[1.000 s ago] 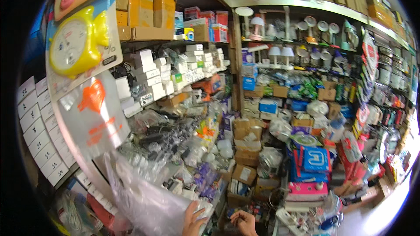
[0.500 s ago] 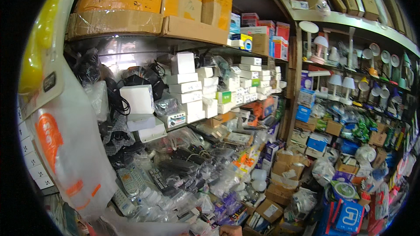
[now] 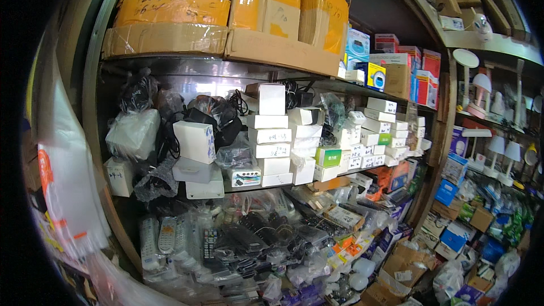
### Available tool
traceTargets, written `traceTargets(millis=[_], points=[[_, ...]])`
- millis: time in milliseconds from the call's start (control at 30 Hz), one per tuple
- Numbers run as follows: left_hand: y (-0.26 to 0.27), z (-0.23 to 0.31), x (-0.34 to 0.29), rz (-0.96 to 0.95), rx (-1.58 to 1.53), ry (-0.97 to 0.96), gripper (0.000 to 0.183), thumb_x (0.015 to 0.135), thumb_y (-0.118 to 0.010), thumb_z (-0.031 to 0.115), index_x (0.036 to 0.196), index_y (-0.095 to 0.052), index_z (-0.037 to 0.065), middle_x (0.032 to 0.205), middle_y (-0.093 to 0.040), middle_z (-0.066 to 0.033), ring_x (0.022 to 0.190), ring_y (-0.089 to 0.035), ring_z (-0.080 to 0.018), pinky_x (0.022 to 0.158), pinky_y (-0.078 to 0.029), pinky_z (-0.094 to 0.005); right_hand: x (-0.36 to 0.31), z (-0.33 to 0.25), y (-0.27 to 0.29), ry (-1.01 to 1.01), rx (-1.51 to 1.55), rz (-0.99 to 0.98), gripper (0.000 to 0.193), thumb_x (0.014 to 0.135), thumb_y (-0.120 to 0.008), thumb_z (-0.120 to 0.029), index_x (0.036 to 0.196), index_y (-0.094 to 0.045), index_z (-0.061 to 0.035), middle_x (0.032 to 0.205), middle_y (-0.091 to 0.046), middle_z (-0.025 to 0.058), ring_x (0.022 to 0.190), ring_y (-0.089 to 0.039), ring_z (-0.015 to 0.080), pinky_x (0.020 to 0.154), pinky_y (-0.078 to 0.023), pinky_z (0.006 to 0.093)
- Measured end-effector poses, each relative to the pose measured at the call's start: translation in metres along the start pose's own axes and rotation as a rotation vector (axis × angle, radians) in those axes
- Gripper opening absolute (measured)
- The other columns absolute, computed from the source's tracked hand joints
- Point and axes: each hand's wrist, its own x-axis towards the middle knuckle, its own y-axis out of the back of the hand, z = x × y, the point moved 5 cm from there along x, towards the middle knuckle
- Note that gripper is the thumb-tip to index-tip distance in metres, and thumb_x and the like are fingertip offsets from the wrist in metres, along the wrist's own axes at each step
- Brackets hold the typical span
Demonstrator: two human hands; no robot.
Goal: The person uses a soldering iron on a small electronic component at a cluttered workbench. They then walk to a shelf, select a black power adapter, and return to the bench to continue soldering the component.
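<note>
Neither of my hands shows at this moment. In front of me, stacked small white boxes (image 3: 273, 151) fill a shelf, some with handwriting on their ends. One larger white box (image 3: 194, 142) leans to the left of the stacks, above a pale grey case (image 3: 193, 170). Below lie grey remote controls (image 3: 167, 234) wrapped in clear plastic. Beside them is a heap of black remote controls (image 3: 243, 237), also under plastic.
Taped cardboard boxes (image 3: 170, 11) crowd the upper shelf. A translucent plastic bag (image 3: 73, 175) hangs at the left. Table lamps (image 3: 496, 146) stand on shelves at the right, above piled packages and a torn brown carton (image 3: 405, 262).
The view has swung left, so the shelves sit farther right and lower in the picture. The bit of a hand at the lower edge has gone out of view.
</note>
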Motion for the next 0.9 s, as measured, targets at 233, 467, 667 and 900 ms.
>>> traceTargets(millis=[233, 467, 667, 900], points=[[-0.100, -0.035, -0.016, 0.057, -0.233, 0.375, 0.063, 0.105, -0.064, 0.057, 0.147, -0.062, 0.011, 0.137, -0.067, -0.0122, 0.119, -0.068, -0.0320, 0.100, -0.059, -0.0524, -0.001, -0.040, 0.020, 0.127, 0.345, -0.658, 0.046, 0.110, -0.060, -0.048, 0.091, -0.070, -0.0070, 0.088, -0.063, 0.0107, 0.073, -0.057, 0.0281, 0.070, -0.051, 0.0456], [-0.161, -0.008, -0.007, 0.102, -0.227, 0.400, 0.063, 0.104, -0.064, 0.055, 0.147, -0.061, 0.009, 0.134, -0.068, -0.0125, 0.117, -0.068, -0.0321, 0.098, -0.060, -0.0518, 0.009, -0.065, 0.042, 0.283, 0.325, -0.793, 0.045, 0.109, -0.061, -0.046, 0.090, -0.070, -0.0073, 0.087, -0.062, 0.0106, 0.073, -0.057, 0.0281, 0.070, -0.051, 0.0456], [-0.181, -0.010, 0.010, 0.089, -0.133, 0.416, 0.062, 0.104, -0.063, 0.054, 0.146, -0.061, 0.008, 0.132, -0.068, -0.0126, 0.115, -0.068, -0.0319, 0.096, -0.060, -0.0515, 0.009, -0.069, 0.053, 0.363, 0.302, -0.737, 0.043, 0.109, -0.061, -0.045, 0.090, -0.069, -0.0075, 0.087, -0.062, 0.0105, 0.073, -0.057, 0.0280, 0.070, -0.051, 0.0456], [-0.201, -0.012, 0.021, 0.069, -0.068, 0.438, 0.060, 0.104, -0.062, 0.052, 0.145, -0.061, 0.008, 0.130, -0.068, -0.0127, 0.113, -0.069, -0.0317, 0.094, -0.061, -0.0512, 0.008, -0.073, 0.065, 0.415, 0.286, -0.691, 0.042, 0.109, -0.062, -0.044, 0.089, -0.069, -0.0078, 0.087, -0.062, 0.0104, 0.074, -0.057, 0.0280, 0.070, -0.052, 0.0456]])
